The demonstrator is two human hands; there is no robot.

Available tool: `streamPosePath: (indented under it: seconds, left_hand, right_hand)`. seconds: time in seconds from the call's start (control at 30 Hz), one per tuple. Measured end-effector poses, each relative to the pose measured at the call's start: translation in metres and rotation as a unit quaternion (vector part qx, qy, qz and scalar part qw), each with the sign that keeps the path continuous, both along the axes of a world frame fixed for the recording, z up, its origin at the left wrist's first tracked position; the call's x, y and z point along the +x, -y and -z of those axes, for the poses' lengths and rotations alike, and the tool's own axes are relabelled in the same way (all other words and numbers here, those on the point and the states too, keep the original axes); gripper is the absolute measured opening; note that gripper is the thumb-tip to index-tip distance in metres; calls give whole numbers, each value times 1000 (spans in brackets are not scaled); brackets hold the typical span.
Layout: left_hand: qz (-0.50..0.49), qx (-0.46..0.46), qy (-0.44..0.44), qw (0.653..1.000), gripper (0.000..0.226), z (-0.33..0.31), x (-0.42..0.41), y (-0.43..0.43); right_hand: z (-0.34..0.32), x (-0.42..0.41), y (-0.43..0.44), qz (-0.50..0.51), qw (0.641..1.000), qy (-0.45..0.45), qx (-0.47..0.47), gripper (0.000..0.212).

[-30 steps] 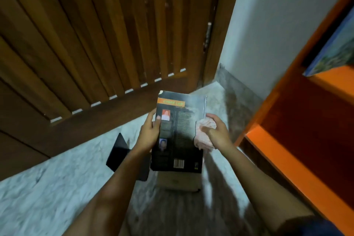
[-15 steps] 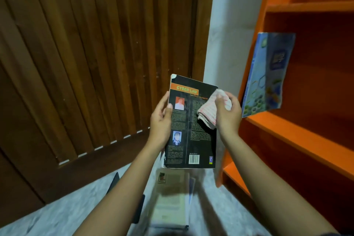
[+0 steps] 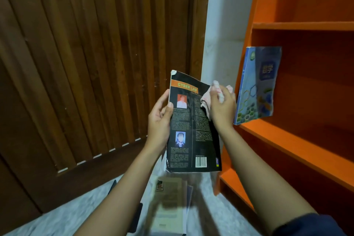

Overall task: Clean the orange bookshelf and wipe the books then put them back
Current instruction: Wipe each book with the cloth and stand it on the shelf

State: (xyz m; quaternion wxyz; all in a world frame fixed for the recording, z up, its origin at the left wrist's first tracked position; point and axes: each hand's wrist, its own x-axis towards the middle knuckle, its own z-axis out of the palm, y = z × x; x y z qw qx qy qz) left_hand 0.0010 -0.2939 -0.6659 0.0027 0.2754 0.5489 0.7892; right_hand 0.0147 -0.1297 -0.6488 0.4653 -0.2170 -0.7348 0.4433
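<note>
I hold the black book (image 3: 193,130) upright in the air in front of me, back cover toward me, just left of the orange bookshelf (image 3: 298,140). My left hand (image 3: 160,119) grips its left edge, the fingers (image 3: 163,98) curled round the spine and the thumb on the cover. My right hand (image 3: 223,105) is clenched on a pinkish cloth (image 3: 206,100), pressing it on the cover's top right corner. At the left end of the middle shelf a blue book (image 3: 256,84) stands with its cover facing me. Below the black book, more books (image 3: 168,203) lie blurred in a pile on the pale floor (image 3: 57,214), near me. A dark flat thing (image 3: 113,186) lies just left of them, partly behind my left arm. A brown slatted door (image 3: 95,63) fills the far left. A white wall (image 3: 222,25) shows between it and the bookshelf.
</note>
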Motion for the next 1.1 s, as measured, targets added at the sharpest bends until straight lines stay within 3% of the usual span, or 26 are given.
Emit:
streamPosePath:
  seconds: [0.07, 0.13, 0.2, 0.23, 0.33, 0.4, 0.5, 0.57, 0.6, 0.73, 0.8, 0.9, 0.97, 1.1]
  left_hand:
    - [0, 2, 2, 1000, 40, -3, -1, -4]
    - [-4, 20, 18, 1000, 41, -5, -4, -4]
    - [-8, 43, 35, 998, 38, -5, -9, 0]
    - [-9, 54, 44, 998, 36, -4, -11, 2]
    - [-11, 90, 75, 993, 34, -3, -11, 2]
    - [-15, 106, 95, 990, 36, -2, -10, -4]
    - [-28, 113, 120, 986, 39, -2, -13, -13]
    - [-34, 123, 137, 982, 40, 0, -17, -14]
    - [-37, 132, 145, 980, 39, 1, -19, -13]
    - [-55, 154, 152, 975, 38, 3, -24, -7]
    - [-74, 159, 166, 970, 38, 4, -23, -10]
    - [-82, 174, 196, 962, 35, 6, -26, -12]
    - [-82, 179, 211, 957, 35, 9, -29, -7]
    - [-72, 148, 197, 967, 38, 11, -31, 7]
  right_hand:
    - [6, 4, 25, -74, 996, -34, 46, 36]
    - [17, 13, 46, -141, 973, -70, 170, 32]
    - [28, 14, 44, -151, 955, -67, 247, 31]
    - [30, 14, 36, -124, 962, -62, 237, 30]
    - [37, 8, 9, -12, 997, -17, 79, 29]
    - [44, 5, 10, 19, 999, -2, 47, 29]
    - [45, 14, 48, -81, 984, -66, 143, 29]
    - [59, 17, 57, -137, 956, -60, 252, 29]
    - [63, 16, 53, -130, 955, -56, 260, 28]
    - [80, 17, 28, -41, 997, -45, 37, 25]
    - [91, 22, 40, -67, 996, -31, 50, 27]
    - [112, 39, 68, -189, 961, -45, 195, 32]
    - [129, 41, 70, -206, 948, -34, 241, 30]
    - [121, 34, 45, -122, 992, -15, 19, 31]
